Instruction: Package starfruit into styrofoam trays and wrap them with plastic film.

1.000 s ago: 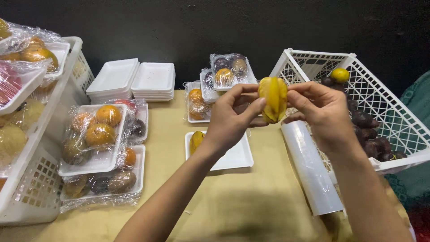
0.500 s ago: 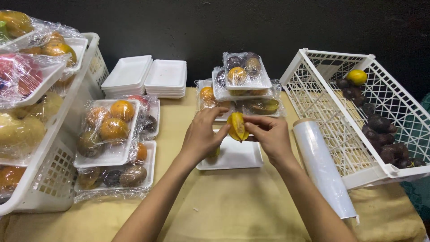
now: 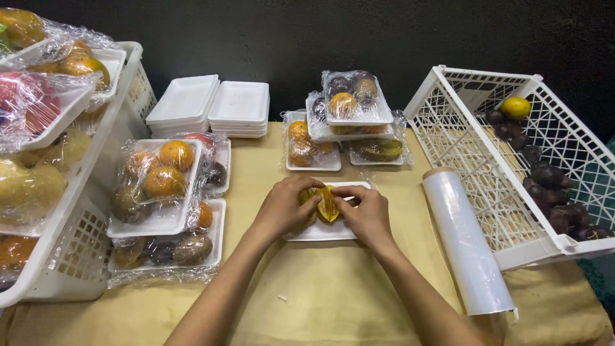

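On the small white foam tray (image 3: 333, 229), mostly hidden under both hands, lies a ribbed yellow starfruit (image 3: 328, 204); a 2nd yellowish fruit beside it is barely visible. The left hand (image 3: 286, 208) and right hand (image 3: 366, 213) pinch the starfruit from either side. Right of the tray lies a roll of clear cling film (image 3: 467, 247).

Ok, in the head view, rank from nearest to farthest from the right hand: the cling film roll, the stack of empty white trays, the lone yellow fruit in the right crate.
From the right hand:
1. Cling film roll, just to its right on the table.
2. Stack of empty white trays, far left, at the table's back edge.
3. Yellow fruit, far right, at the back of the white crate.
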